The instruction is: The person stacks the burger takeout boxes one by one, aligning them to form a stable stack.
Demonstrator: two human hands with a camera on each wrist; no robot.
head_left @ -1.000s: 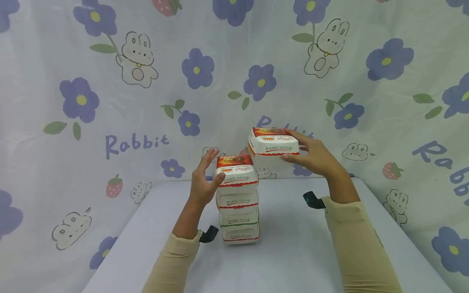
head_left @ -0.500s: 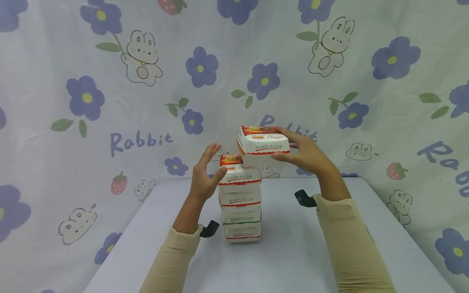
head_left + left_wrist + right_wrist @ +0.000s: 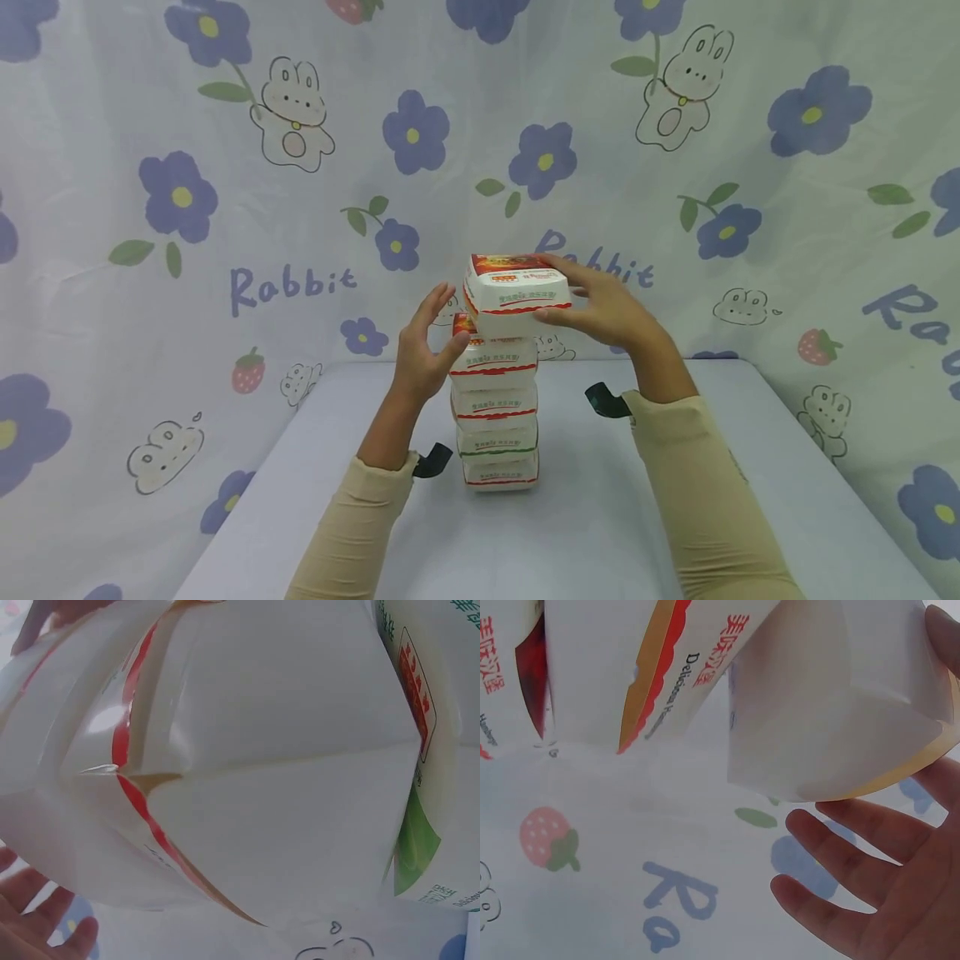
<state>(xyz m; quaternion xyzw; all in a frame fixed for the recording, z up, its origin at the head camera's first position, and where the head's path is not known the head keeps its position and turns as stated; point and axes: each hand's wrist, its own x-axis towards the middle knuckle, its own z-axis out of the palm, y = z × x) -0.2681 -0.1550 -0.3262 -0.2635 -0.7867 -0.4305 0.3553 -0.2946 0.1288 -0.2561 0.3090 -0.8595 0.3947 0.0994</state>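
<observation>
My right hand (image 3: 615,312) pinches a white paper burger box (image 3: 517,296) by its right end, thumb at the front and fingers behind. This box has a red printed lid and hangs over a tower of similar boxes, overlapping the top box (image 3: 495,358) in the head view. Below it stand several more, one with a green stripe (image 3: 498,442). My left hand (image 3: 423,358) is spread around the left side of the tower's top, its thumb at the front corner. The right wrist view shows the held box (image 3: 817,712) from below; the left wrist view looks closely at the box sides (image 3: 277,697).
The tower stands on a white table (image 3: 600,517). Behind it hangs a curtain (image 3: 480,108) with purple flowers, strawberries and rabbits. A dark wrist mount (image 3: 431,460) sticks out from the left sleeve, and another mount (image 3: 606,402) from the right.
My right hand has carried the burger box leftward and slightly up, from right of the tower to over its top. My left hand stays beside the tower.
</observation>
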